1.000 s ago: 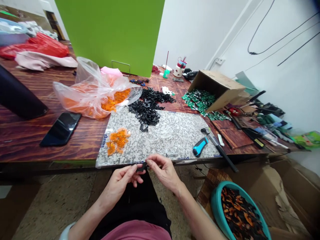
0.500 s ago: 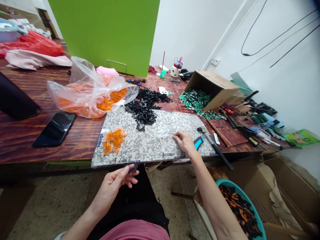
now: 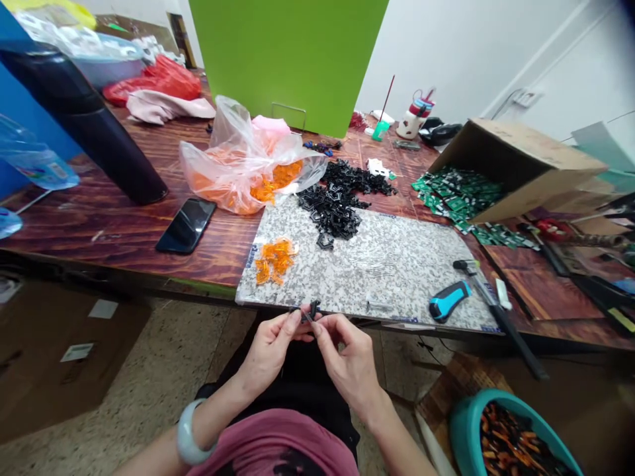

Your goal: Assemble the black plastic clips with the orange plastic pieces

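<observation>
My left hand pinches a small black plastic part just off the front edge of the speckled stone slab. My right hand meets it there, thumb and finger closed on a thin metal pin against the part; its far end is hidden. On the slab lie a scatter of fine silver pins, a small cluster of orange translucent pieces and a heap of black plastic parts.
A blue-black utility knife and a hammer lie at the slab's right. Behind are a plastic bag of orange pieces and a tipped cardboard box spilling green circuit boards. A phone lies left; a teal tub stands lower right.
My right hand has left the scattered pins on the slab and come to the black part in my left hand. The view has turned left.
</observation>
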`<state>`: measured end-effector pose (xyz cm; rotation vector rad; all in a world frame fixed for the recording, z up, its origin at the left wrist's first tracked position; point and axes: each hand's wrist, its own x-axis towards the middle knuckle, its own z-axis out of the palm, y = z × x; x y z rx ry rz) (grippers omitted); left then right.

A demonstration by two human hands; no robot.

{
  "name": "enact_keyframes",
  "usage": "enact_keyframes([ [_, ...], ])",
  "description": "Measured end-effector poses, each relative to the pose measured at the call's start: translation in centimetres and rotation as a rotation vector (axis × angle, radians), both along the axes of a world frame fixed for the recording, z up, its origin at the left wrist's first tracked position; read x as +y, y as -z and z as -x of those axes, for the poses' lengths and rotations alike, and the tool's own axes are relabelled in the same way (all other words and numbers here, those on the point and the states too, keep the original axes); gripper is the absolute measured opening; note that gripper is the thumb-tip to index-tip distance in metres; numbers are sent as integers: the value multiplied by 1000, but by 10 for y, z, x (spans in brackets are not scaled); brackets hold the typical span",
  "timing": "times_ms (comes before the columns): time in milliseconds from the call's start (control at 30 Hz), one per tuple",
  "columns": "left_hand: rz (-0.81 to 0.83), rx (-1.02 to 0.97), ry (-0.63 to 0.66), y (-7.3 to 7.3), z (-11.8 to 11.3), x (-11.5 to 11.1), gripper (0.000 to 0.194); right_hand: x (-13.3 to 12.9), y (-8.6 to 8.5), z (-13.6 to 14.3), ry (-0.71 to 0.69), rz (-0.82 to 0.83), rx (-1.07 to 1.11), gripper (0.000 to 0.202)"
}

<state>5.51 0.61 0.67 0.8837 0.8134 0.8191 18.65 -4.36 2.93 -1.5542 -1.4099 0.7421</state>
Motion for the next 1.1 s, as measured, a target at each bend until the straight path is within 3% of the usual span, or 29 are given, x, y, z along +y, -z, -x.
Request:
enact_keyframes([
  [700, -134, 178, 20, -7, 4, -4, 42, -1, 4, 7, -3, -21, -34, 19],
  [1100, -212, 267, -14, -6, 4, -3, 27, 2, 0, 15, 42, 31, 11, 17],
])
